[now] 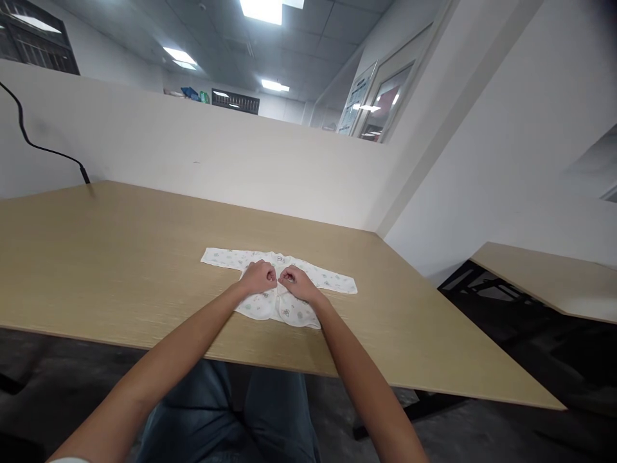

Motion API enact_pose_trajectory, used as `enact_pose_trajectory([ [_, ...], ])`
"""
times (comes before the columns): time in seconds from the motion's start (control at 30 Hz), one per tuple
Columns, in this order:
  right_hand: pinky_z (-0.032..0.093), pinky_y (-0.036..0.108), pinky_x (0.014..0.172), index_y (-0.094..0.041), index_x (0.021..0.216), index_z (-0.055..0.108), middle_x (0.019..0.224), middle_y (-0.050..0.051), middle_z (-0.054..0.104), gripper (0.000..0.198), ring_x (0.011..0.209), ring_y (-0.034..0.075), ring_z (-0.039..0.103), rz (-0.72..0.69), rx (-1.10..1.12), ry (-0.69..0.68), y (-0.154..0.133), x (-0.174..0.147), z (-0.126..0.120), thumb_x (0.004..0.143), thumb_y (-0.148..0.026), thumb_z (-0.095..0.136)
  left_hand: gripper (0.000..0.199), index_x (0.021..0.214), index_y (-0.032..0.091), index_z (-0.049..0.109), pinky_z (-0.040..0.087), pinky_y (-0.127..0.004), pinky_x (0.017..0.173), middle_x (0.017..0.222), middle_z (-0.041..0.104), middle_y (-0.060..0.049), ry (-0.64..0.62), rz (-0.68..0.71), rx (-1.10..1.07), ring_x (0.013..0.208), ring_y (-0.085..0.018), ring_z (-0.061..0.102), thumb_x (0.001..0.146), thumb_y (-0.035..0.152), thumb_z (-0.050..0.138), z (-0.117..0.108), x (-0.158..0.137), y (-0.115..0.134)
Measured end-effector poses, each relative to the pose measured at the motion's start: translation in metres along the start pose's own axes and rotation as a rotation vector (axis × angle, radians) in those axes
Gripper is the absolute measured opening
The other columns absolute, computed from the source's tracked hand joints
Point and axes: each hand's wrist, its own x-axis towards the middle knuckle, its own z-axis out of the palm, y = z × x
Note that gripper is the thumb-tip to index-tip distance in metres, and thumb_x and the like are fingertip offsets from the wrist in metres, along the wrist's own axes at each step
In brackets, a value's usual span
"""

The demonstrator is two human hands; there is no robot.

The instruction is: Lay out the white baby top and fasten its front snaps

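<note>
A small white baby shirt point(260, 307) with a scattered print lies spread on the table, its sleeves stretched out to both sides and its collar pointing away from me. My left hand point(259, 276) is closed in a pinch at the left side of the shirt's front opening. Opposite it, my right hand point(296, 283) pinches the right side of the opening. The two hands almost meet over the middle of the chest. Fingers cover the pinched spots, so the fastening there is hidden.
The wooden table point(144, 257) ends at a low white partition point(241, 161) behind the shirt. At the far left a black cable point(53, 152) hangs down to the tabletop. Another table point(554, 276) stands to the right, past a gap.
</note>
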Motion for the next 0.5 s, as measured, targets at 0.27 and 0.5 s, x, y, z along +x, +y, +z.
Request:
enact_pose_trajectory([
  [0.27,0.042,0.033,0.089,-0.019,0.084,0.063,0.095,0.005,0.060,0.015,0.094,0.020,0.055,0.004,-0.015,-0.009,0.005,0.002,0.003,0.089,-0.031,0.055,0.006,0.070,0.021,0.070,0.045,-0.036,0.089,0.082,0.074,-0.003,0.013,0.036,0.023,0.093,-0.025,0.065,0.072,0.022,0.064,0.003,0.001,-0.002],
  [0.5,0.042,0.031,0.078,-0.020,0.078,0.061,0.085,0.003,0.061,0.019,0.085,0.019,0.055,0.068,0.018,0.086,0.013,0.006,0.004,0.088,-0.034,0.053,0.008,0.075,0.022,0.070,0.044,-0.034,0.086,0.081,0.070,-0.001,0.052,0.052,0.037,0.088,-0.022,0.063,0.076,0.023,0.062,0.011,0.003,-0.010],
])
